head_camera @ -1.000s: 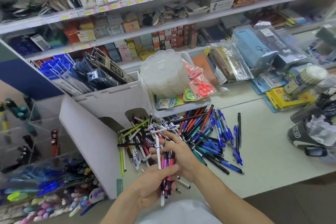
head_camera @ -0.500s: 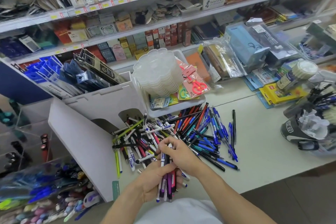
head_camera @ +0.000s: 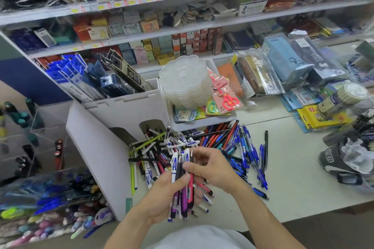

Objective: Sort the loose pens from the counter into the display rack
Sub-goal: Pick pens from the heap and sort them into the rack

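Fingers (head_camera: 183,183) around slim plastic pens (head_camera: 182,192)

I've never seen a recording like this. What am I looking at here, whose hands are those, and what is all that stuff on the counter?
No machine here: a person wears a camera on the head, so the one picture looks forward and down at their own hands. The left hand grips a bundle of pens, white, purple and pink ones, held upright. The right hand pinches the top of that bundle with thumb and fingers. Beneath lies a loose pile of pens on the pale counter. To the left stands a clear display rack with pens already in it. Behind the pile a white bin holds plastic lids and scissors.
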`<act>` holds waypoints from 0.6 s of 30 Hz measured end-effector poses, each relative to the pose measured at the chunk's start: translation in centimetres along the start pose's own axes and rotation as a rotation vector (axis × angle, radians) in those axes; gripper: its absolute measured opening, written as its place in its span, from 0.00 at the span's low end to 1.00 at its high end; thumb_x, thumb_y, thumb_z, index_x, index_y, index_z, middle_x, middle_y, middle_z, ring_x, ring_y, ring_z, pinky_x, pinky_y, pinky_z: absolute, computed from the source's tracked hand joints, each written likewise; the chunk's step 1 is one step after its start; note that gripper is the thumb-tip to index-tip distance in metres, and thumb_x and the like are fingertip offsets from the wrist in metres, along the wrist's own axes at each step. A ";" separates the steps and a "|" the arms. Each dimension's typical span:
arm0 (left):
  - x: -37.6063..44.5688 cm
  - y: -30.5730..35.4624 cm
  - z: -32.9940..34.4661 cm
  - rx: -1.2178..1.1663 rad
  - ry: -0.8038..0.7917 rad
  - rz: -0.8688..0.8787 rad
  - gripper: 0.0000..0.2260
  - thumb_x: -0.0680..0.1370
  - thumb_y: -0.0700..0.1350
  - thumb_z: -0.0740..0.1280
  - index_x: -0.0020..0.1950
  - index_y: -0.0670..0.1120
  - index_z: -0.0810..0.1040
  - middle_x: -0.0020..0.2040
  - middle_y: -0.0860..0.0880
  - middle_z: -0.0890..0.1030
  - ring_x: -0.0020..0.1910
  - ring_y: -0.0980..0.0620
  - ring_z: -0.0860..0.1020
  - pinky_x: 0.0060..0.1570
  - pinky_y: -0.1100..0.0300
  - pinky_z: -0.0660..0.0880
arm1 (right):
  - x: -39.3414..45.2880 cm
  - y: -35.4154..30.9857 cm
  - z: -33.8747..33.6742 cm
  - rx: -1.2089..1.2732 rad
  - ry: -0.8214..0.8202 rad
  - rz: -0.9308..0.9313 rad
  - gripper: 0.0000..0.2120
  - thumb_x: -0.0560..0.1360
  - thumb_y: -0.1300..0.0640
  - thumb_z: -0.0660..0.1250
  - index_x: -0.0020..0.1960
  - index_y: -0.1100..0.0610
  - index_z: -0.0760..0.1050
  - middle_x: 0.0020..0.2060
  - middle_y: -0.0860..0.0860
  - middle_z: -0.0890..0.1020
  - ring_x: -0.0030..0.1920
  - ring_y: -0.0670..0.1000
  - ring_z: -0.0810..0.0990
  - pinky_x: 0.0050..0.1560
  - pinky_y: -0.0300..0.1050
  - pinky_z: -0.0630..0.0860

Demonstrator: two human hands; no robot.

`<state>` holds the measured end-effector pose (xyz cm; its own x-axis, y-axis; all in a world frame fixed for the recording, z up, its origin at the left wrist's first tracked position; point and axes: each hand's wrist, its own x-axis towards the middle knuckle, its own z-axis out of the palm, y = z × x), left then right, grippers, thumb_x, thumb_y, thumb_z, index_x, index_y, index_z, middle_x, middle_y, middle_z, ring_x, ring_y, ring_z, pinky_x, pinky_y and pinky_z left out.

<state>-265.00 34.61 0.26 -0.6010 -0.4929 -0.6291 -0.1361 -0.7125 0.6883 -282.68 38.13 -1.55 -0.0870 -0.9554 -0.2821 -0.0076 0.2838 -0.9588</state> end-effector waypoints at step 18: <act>-4.1 0.0 -0.9 -0.032 0.059 0.128 0.15 0.80 0.42 0.67 0.62 0.34 0.74 0.48 0.36 0.84 0.33 0.44 0.81 0.29 0.56 0.77 | 0.3 -4.8 0.4 -0.136 -0.118 -0.052 0.09 0.73 0.54 0.78 0.52 0.50 0.84 0.41 0.49 0.85 0.41 0.50 0.83 0.43 0.43 0.80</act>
<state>-261.81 36.15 2.55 -0.5644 -0.6085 -0.5579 -0.0361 -0.6569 0.7531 -282.28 36.46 3.01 0.0342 -0.9696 -0.2422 -0.1444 0.2350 -0.9612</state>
